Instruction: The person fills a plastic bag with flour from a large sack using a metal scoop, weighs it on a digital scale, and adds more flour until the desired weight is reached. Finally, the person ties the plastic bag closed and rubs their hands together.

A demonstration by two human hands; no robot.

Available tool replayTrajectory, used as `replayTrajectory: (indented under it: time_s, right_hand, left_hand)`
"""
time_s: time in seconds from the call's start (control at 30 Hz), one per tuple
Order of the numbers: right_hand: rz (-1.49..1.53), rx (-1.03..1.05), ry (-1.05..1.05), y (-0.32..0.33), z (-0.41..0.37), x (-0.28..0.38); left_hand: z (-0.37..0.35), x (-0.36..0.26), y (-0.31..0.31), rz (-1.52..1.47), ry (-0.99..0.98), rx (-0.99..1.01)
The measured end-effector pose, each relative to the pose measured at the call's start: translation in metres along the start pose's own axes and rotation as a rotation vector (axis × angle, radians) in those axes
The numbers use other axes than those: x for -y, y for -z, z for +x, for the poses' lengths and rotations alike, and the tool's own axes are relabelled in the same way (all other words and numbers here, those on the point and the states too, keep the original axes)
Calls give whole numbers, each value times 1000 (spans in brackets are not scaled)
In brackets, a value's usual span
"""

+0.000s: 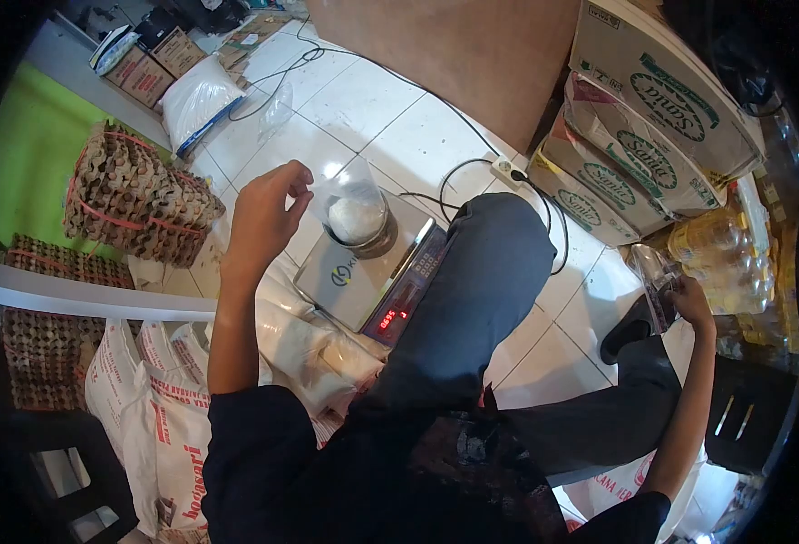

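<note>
- The left hand [277,207] has curled fingers beside the clear plastic bag [348,186]; I cannot tell whether they pinch it.
- The bag, with white contents low inside, stands in a round metal container [379,243] on the silver flat-topped scale [336,276] (its digits glow red).
- The right hand [687,299] is closed on clear, crinkled plastic [658,281], near the yellow-filled clear bottles [721,254].

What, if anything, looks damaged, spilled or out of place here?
The second carton from the top, on the right, looks crumpled and worn. Black cables trail loosely across the tiled floor, near a clear bag lying there. No spill is visible.
</note>
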State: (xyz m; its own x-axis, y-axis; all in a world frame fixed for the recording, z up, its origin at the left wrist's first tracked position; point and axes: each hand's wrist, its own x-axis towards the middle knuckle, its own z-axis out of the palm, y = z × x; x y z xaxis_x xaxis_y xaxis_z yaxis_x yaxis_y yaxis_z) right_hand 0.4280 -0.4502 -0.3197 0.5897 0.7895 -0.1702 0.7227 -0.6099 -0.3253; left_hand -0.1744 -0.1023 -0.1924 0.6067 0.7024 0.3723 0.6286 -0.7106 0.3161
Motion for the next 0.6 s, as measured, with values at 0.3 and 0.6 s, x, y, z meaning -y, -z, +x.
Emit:
replayTrajectory:
  time_s: [0.3, 0.6]
  right_hand:
    - [31, 24, -7, 4, -3, 11]
    - [-26, -21, 34, 0, 0, -3]
  left_hand:
    - [-3, -1, 1, -124, 75, 234]
    - [23, 14, -8, 0, 20, 340]
